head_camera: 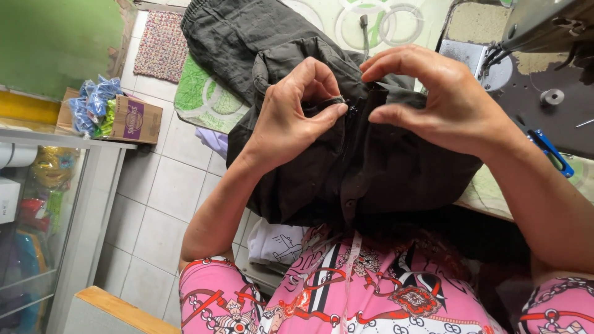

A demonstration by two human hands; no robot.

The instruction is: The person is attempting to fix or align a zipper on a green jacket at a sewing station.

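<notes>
Both hands (291, 117) (445, 99) pinching dark garment (371, 167) edge

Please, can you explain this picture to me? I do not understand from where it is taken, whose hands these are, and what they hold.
The picture comes from a camera worn on a person's head, looking down, so both hands belong to that person. The left hand and the right hand pinch a dark grey garment between the fingertips, close together near what looks like its zip. The garment lies over the person's lap and over the edge of a work table. At the upper right is part of a sewing machine, with a blue-handled tool beside it. Below is a tiled floor, and at the left a cardboard box on a glass cabinet.
</notes>
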